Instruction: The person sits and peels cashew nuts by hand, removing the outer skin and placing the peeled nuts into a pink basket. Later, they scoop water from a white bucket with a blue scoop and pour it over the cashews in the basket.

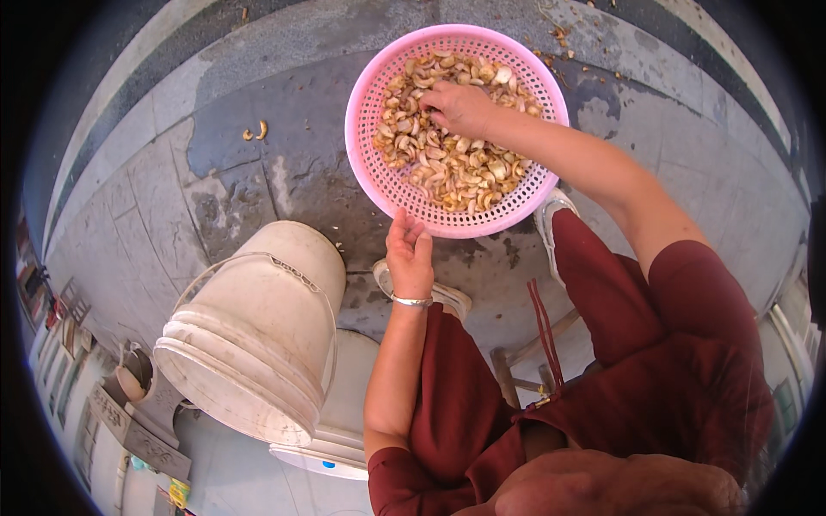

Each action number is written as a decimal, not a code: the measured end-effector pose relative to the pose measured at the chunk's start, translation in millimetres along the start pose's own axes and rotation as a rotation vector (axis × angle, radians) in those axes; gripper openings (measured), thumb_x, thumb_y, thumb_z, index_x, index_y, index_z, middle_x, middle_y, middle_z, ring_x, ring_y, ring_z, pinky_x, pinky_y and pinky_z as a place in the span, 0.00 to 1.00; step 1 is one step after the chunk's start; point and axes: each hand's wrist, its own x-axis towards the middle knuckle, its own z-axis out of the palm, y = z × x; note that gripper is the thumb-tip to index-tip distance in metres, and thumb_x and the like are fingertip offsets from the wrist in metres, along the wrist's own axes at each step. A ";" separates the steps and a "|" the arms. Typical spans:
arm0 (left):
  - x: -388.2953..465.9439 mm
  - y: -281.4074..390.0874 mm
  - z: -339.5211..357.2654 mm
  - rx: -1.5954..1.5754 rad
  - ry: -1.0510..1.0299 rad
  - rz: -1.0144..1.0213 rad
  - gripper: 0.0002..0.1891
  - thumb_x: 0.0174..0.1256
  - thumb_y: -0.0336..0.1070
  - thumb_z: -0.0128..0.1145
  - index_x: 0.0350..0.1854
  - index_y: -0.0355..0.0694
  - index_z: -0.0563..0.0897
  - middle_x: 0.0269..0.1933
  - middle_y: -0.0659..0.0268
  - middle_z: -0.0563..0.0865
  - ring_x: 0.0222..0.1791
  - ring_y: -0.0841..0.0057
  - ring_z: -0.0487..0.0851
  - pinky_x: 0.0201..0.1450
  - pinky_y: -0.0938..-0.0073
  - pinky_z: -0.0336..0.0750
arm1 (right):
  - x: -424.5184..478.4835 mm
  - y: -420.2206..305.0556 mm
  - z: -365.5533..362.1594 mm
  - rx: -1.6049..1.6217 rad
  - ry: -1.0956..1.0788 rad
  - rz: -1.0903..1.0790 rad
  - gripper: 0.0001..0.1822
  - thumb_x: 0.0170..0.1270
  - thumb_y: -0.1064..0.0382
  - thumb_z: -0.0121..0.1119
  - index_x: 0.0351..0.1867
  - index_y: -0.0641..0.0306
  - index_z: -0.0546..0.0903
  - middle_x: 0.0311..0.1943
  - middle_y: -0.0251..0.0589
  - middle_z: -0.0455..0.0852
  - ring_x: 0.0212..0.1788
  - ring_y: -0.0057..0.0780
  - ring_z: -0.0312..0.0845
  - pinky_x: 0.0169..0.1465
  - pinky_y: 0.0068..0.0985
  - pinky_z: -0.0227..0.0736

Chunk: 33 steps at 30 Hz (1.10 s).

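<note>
A round pink plastic colander [359, 145] stands on wet paving in front of me. Curved, pale brown and pinkish slices of food [445, 174] cover much of its base; their exact kind is unclear. My right hand [459, 108] reaches in over the far side, fingers bent down among the slices, and the fingertips are partly hidden. Beside the near left rim is my left hand [411, 258], palm turned up, a silver bangle on its wrist. Its fingertips meet the outside of the rim, and no piece shows in the palm.
To the left, a white plastic bucket [258, 322] with a wire handle leans over another white bucket [348, 387]. Two loose pieces [261, 130] lie on the paving, with scraps [560, 39] beyond the colander. My shoes [556, 226] are close to it. A wooden stool [506, 374] is below me.
</note>
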 end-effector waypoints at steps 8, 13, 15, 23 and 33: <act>-5.0 16.0 5.7 0.003 -0.046 0.049 0.30 0.62 0.24 0.51 0.68 0.36 0.59 0.58 0.57 0.70 0.52 0.73 0.75 0.56 0.75 0.70 | -32.6 -13.7 -12.4 0.831 -0.264 0.261 0.07 0.55 0.66 0.63 0.34 0.63 0.80 0.27 0.33 0.83 0.30 0.22 0.81 0.29 0.19 0.73; -2.1 47.2 20.7 -0.166 -0.092 0.079 0.26 0.67 0.29 0.51 0.67 0.35 0.61 0.58 0.58 0.71 0.51 0.74 0.78 0.54 0.75 0.73 | -71.0 -61.8 -29.7 1.288 -0.576 0.410 0.09 0.60 0.66 0.62 0.38 0.70 0.79 0.30 0.40 0.84 0.30 0.23 0.83 0.32 0.17 0.78; -0.6 45.7 20.4 -0.235 -0.089 0.052 0.18 0.67 0.30 0.52 0.58 0.34 0.69 0.49 0.60 0.78 0.43 0.77 0.81 0.46 0.76 0.77 | -76.9 -77.2 -40.2 1.301 -0.646 0.397 0.09 0.61 0.67 0.60 0.38 0.71 0.79 0.31 0.42 0.85 0.32 0.25 0.84 0.34 0.18 0.80; -5.4 42.9 16.7 -0.411 -0.105 -0.044 0.08 0.67 0.30 0.53 0.45 0.36 0.74 0.39 0.63 0.83 0.36 0.79 0.82 0.39 0.78 0.80 | -79.2 -82.0 -47.5 1.276 -0.710 0.361 0.11 0.62 0.65 0.59 0.40 0.72 0.80 0.33 0.45 0.85 0.34 0.27 0.84 0.36 0.21 0.82; -6.8 44.2 17.7 -0.406 -0.095 -0.045 0.08 0.66 0.30 0.54 0.44 0.35 0.74 0.39 0.63 0.83 0.35 0.79 0.83 0.39 0.78 0.80 | -82.2 -91.6 -49.5 1.218 -0.641 0.271 0.08 0.61 0.66 0.57 0.32 0.72 0.79 0.26 0.39 0.83 0.29 0.23 0.83 0.34 0.19 0.81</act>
